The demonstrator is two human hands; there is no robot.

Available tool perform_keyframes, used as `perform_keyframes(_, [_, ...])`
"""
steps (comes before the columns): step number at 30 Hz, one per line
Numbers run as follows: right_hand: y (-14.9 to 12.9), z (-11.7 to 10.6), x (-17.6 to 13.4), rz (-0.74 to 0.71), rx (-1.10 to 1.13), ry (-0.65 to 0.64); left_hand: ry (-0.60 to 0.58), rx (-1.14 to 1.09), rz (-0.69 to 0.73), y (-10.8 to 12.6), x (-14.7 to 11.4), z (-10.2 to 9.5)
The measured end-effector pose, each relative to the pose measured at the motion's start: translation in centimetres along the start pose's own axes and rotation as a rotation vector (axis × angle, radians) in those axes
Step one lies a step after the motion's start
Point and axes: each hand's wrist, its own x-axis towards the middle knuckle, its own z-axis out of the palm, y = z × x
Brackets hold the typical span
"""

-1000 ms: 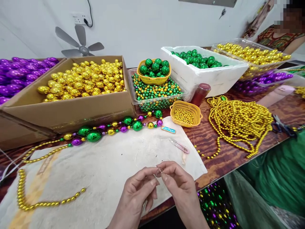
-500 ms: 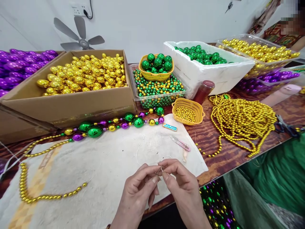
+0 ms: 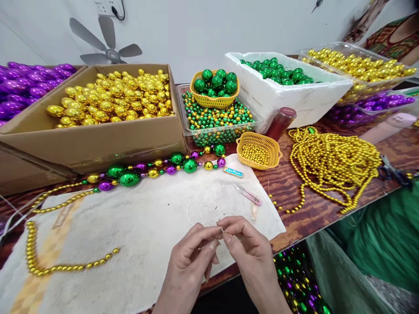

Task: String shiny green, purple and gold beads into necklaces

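Close together over the front of the white cloth (image 3: 131, 226), my left hand (image 3: 193, 261) and my right hand (image 3: 250, 257) pinch a thin thread (image 3: 221, 232) between thumbs and forefingers. Its crossing ends show at the fingertips; whether a needle is among them I cannot make out. Behind my hands a loose clear line curls on the cloth. Left of them lies a short string of gold beads (image 3: 62, 269) with a line trailing from one end. A pair of pink-handled thread snips (image 3: 253, 198) and a small blue-and-orange packet (image 3: 233, 172) rest beyond my right hand.
A finished-looking bead necklace (image 3: 170, 169) lies along the cardboard box (image 3: 131, 141) of gold beads. Behind stand a yellow basket (image 3: 261, 163), a foam box (image 3: 294, 104) and a dark red bottle (image 3: 280, 124). Gold bead strands (image 3: 334, 168) and scissors (image 3: 393, 172) lie right. Another person sits far right.
The view has shifted slightly. My hands keep the same pinch on the thread, with only a tiny movement of the fingers.
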Motion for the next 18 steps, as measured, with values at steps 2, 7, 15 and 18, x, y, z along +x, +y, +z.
perform_keyframes(2, [0.08, -0.05, -0.01, 0.009, 0.005, -0.01, -0.015, 0.025, 0.008, -0.14, 0.0, -0.16])
perform_keyframes(7, [0.19, 0.02, 0.0, 0.028, 0.023, -0.016, -0.046, 0.065, 0.04, -0.69, -0.08, -0.59])
perform_keyframes(15, [0.26, 0.09, 0.44, 0.065, 0.155, 0.009, -0.079, 0.296, 0.198, -0.43, -0.11, -0.92])
perform_keyframes(18, [0.37, -0.24, 0.69, 0.135, 0.253, -0.029, -0.094, 0.526, 0.366, 0.08, 0.18, -1.07])
